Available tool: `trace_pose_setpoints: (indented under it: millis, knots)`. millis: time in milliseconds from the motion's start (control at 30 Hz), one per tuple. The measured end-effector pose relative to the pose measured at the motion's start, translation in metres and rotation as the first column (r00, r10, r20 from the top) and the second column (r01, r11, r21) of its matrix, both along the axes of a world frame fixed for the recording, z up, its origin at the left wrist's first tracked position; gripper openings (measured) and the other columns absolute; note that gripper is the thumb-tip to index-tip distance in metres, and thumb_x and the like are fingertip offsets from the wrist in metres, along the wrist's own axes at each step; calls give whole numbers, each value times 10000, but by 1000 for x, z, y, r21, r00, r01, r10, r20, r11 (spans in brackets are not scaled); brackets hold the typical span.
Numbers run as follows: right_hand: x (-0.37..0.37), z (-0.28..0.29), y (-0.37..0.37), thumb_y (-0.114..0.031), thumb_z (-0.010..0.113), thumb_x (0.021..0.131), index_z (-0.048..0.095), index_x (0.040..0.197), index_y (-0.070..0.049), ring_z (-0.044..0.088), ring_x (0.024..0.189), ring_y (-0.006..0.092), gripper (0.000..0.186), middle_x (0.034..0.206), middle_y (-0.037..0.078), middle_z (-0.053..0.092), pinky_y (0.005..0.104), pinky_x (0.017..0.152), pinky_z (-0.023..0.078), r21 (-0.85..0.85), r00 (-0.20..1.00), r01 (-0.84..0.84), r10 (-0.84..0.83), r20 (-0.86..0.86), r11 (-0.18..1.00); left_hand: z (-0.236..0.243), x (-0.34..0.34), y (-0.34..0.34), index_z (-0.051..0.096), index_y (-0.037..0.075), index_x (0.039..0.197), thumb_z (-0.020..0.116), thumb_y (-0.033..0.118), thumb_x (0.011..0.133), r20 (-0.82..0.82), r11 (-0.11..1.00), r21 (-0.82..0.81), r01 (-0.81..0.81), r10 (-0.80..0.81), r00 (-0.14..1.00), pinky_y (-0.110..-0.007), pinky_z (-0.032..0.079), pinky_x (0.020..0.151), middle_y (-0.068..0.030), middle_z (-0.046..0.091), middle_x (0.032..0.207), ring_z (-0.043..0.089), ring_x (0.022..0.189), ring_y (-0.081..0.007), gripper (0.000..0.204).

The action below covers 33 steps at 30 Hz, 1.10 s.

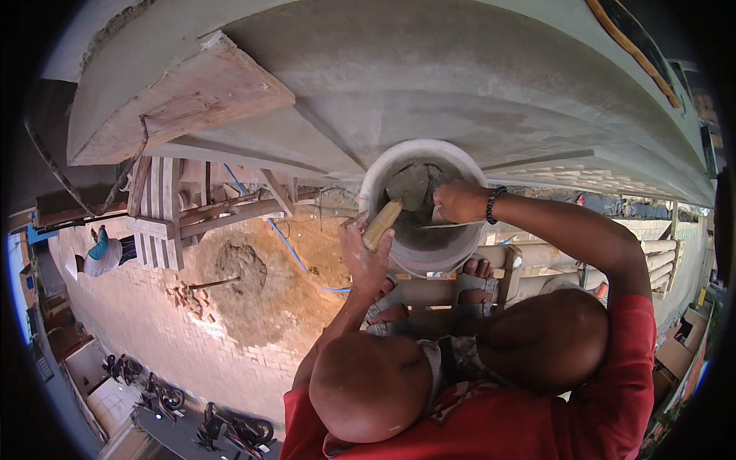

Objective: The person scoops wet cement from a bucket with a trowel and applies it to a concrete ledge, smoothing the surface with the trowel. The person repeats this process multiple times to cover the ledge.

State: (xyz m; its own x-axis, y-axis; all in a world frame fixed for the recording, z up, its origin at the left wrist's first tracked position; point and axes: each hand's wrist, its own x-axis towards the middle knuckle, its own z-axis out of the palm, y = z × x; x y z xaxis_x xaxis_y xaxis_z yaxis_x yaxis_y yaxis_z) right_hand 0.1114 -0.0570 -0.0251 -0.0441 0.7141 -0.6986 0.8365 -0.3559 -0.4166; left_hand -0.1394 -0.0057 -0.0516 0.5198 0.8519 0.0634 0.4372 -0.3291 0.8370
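In the head view, a pale bucket (375, 175) with wet grey mortar (429, 232) in it stands just beyond my feet. My left hand (365, 249) grips a yellowish wooden handle (381, 222) at the bucket's near left; its far end reaches a grey, mortar-coated part (406, 185) inside. My right hand (464, 201), with a dark beaded bracelet, is inside the bucket's right side, fingers closed on a thin pale tool (448, 225) whose shape is mostly hidden. My sandaled feet (475, 284) rest on round horizontal poles (529, 259).
A curved plastered ledge (491, 84) spans beyond the bucket; a board (176, 92) is at its left. Below lie timber framing (165, 215), a blue hose (284, 245), a mortar heap (238, 264) with a long-handled tool, paving (138, 322) and parked motorbikes (230, 429). Another person (103, 257) is far left.
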Motion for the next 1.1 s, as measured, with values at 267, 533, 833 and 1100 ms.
trace_pose_setpoints:
  millis: [267, 533, 833, 1100]
  knots:
    - [-10, 1, 5, -232, 647, 863, 706, 970, 25, 683, 939, 400, 285, 928, 266, 695, 473, 873, 526, -71, 998, 36, -32, 54, 997, -15, -1, -10, 511, -48, 1250, 748, 109, 826, 68, 967, -219, -131, 149, 986, -398, 478, 892, -189, 577, 1138, 578, 1043, -272, 511]
    - [-3, -13, 10, -187, 575, 874, 663, 941, 31, 689, 629, 305, 244, 746, 195, 680, 416, 569, 547, -284, 997, 29, -49, -64, 959, -12, 1, -18, 558, -41, 1161, 720, 48, 848, 116, 933, -318, -168, 215, 970, -322, 494, 798, -113, 603, 1003, 594, 901, -188, 364]
    - [1, -2, -2, -213, 597, 924, 670, 990, 4, 589, 527, 158, 238, 674, 66, 612, 324, 426, 466, -310, 906, 322, -386, -174, 895, -14, 1, -19, 551, -32, 1117, 719, 51, 856, 125, 882, -436, -182, 260, 958, -301, 493, 735, -113, 599, 977, 582, 842, -169, 322]
    - [49, 3, -43, -111, 603, 938, 647, 1139, -5, 661, 907, 131, 232, 1048, 68, 679, 269, 763, 568, -610, 289, 472, -765, -575, 637, -22, -5, -14, 506, -30, 1211, 687, 172, 902, 118, 935, -344, -80, 128, 985, -363, 490, 780, -180, 589, 1050, 586, 894, -226, 411]
